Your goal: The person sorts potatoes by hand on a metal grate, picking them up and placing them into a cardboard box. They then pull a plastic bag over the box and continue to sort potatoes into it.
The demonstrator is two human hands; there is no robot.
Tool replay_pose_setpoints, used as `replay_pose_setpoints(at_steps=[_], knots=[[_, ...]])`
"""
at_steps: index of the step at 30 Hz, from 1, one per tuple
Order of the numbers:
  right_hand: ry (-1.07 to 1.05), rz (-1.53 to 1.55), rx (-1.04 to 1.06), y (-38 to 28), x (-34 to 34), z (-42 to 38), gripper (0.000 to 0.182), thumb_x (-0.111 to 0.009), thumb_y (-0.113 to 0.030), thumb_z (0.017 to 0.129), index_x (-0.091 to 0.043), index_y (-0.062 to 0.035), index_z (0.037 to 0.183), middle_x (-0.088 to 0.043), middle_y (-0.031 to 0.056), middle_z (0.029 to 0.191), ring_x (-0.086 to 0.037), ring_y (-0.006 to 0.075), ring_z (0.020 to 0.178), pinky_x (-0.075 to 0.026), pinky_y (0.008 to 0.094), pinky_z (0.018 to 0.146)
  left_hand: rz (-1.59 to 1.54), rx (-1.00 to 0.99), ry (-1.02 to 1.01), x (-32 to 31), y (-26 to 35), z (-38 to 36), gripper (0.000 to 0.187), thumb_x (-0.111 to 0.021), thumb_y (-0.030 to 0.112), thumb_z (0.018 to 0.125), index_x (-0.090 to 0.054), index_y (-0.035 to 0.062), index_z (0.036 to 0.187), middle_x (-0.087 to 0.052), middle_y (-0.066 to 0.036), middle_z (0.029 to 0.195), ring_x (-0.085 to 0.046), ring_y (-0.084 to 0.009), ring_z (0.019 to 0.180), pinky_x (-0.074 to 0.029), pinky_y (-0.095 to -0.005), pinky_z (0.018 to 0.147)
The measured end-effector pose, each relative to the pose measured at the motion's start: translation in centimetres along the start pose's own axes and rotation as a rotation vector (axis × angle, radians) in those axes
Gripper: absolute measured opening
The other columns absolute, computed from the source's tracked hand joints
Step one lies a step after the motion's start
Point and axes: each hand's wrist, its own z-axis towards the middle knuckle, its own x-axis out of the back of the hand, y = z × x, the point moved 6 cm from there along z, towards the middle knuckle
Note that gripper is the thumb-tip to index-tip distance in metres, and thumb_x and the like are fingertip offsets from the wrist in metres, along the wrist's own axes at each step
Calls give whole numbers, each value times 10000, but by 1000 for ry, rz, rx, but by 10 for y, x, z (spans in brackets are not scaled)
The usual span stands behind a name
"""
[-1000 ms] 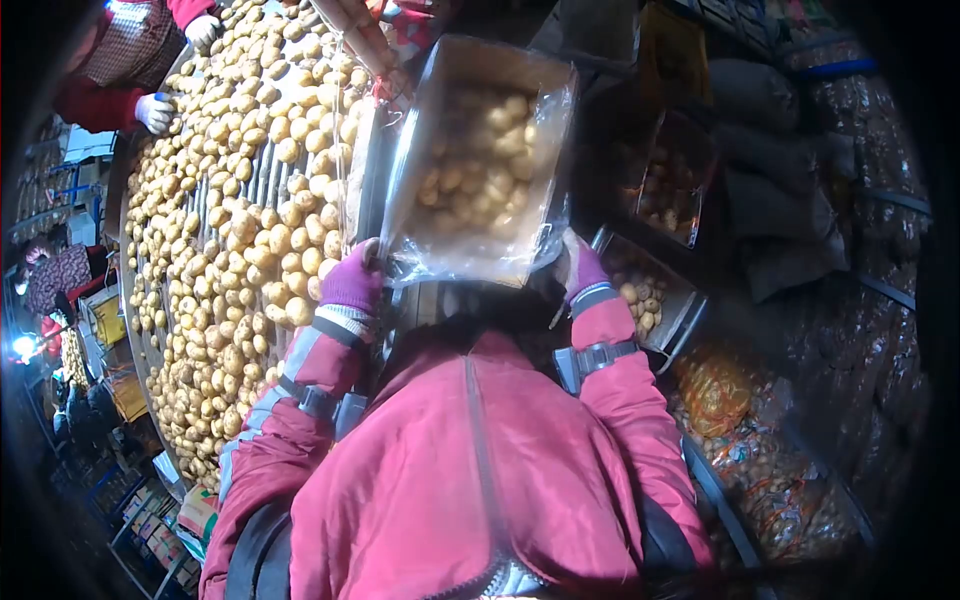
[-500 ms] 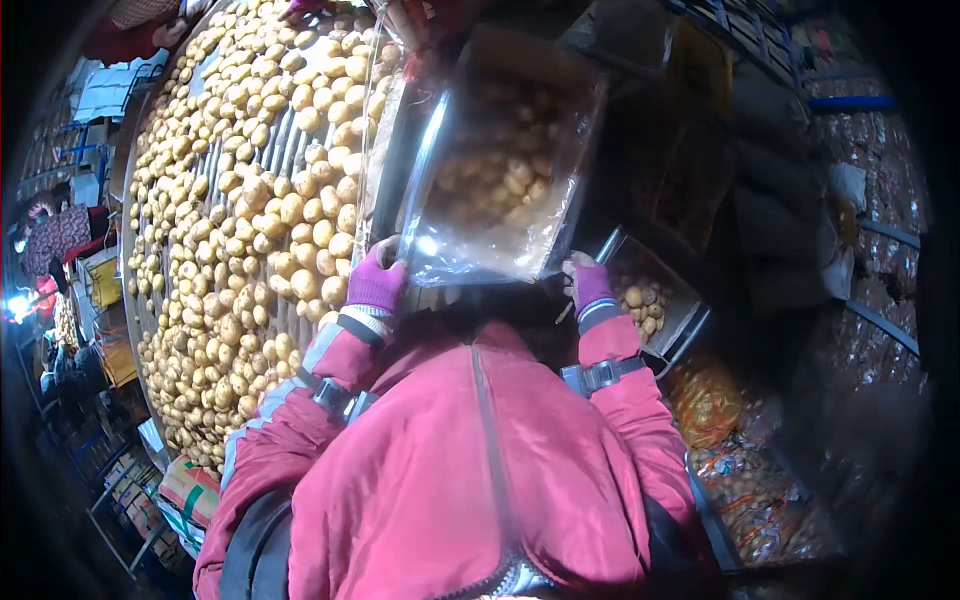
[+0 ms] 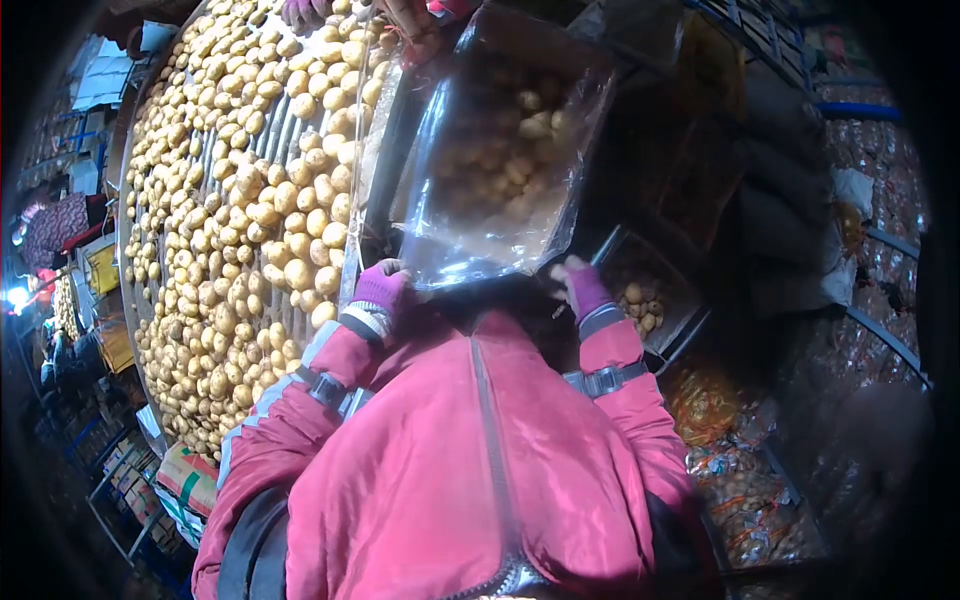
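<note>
A clear plastic bag (image 3: 470,255) lines an open box in front of me, with potatoes (image 3: 515,165) inside it. My left hand (image 3: 382,286), in a purple fingerless glove, has its fingers closed on the near left corner of the plastic. Close to the near right corner is my right hand (image 3: 582,287), gloved the same way. Its fingers are apart and bent, just off the plastic as far as I can see. Below and right of that hand, a smaller container holds a few potatoes (image 3: 640,305).
To the left runs a wide roller table (image 3: 275,130) covered with potatoes. At its far end another person's gloved hand (image 3: 303,12) reaches over the potatoes, near a bare hand (image 3: 410,20). Filled bags (image 3: 760,510) lie at the lower right. Taped cartons (image 3: 190,478) stand at the lower left.
The bag's near edge has shifted slightly. My right hand's fingers have loosened from its corner, and my left hand has dropped a little. Another person's gloved hand has come further into view at the top.
</note>
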Motion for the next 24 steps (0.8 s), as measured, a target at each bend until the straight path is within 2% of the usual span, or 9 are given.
replay_pose_setpoints(at_steps=[1, 4, 7, 8, 12, 16, 21, 23, 24], knots=[[-74, 348, 35, -39, -9, -34, 226, -591, -137, 956, -656, -72, 1162, -667, 43, 1135, -644, 184, 1055, -553, 389, 885, -78, 35, 8, -2, -3, -1, 159, -621, 135, 901, -679, 15, 988, -660, -50, 773, -610, -142, 666, -511, -291, 611], [-237, 586, 112, -58, -8, -37, 225, -602, -165, 967, -657, -91, 1173, -671, 29, 1122, -649, 179, 1043, -550, 384, 885, -141, 32, 58, 2, -20, 10, 167, -622, 161, 939, -667, 37, 1042, -653, -40, 777, -620, -140, 646, -515, -285, 578], [-134, 430, 259, -61, 2, -20, 242, -607, -173, 967, -655, -84, 1186, -673, 42, 1123, -651, 183, 1041, -548, 376, 890, -149, 30, 38, -1, -21, 14, 186, -626, 171, 955, -659, 27, 1066, -658, -51, 783, -624, -151, 611, -521, -294, 548], [-98, 367, 303, -62, 5, -16, 247, -608, -175, 967, -654, -81, 1191, -674, 46, 1123, -652, 184, 1040, -547, 374, 891, -113, 3, 16, 7, -48, 38, 200, -619, 155, 954, -653, 19, 1097, -670, -67, 810, -650, -167, 636, -547, -305, 571], [-6, 147, 422, -65, 7, -12, 271, -613, -185, 966, -651, -71, 1208, -678, 63, 1124, -655, 189, 1038, -545, 364, 897, -43, -16, 54, 3, -27, 28, 227, -610, 135, 947, -647, 0, 1126, -685, -100, 871, -686, -191, 691, -585, -328, 629], [51, -68, 493, -66, 8, -10, 295, -619, -195, 965, -649, -60, 1226, -681, 80, 1125, -657, 194, 1035, -542, 355, 902, -85, 20, 53, 2, -30, 28, 183, -613, 142, 927, -676, 34, 1060, -665, -19, 876, -596, -112, 700, -489, -261, 632], [78, -294, 490, -84, 9, -45, 317, -613, -208, 970, -648, -48, 1241, -684, 113, 1125, -657, 211, 1034, -530, 353, 929, -307, 86, 89, 1, -38, 37, 151, -604, 173, 956, -630, 76, 1069, -624, -18, 805, -624, -154, 703, -507, -320, 591], [50, -335, 429, -108, 8, -98, 314, -589, -213, 979, -653, -43, 1235, -682, 146, 1122, -651, 235, 1036, -512, 368, 970, -352, 131, 164, 5, -51, 49, 236, -635, 210, 938, -641, 46, 1108, -676, -91, 827, -668, -212, 697, -549, -355, 607], [81, -567, 524, -104, 9, -96, 310, -574, -221, 986, -659, -57, 1235, -677, 152, 1151, -644, 244, 1061, -496, 376, 993, -376, 152, 203, 9, -62, 57, 280, -651, 228, 929, -647, 31, 1127, -702, -127, 838, -690, -241, 694, -570, -372, 614]])
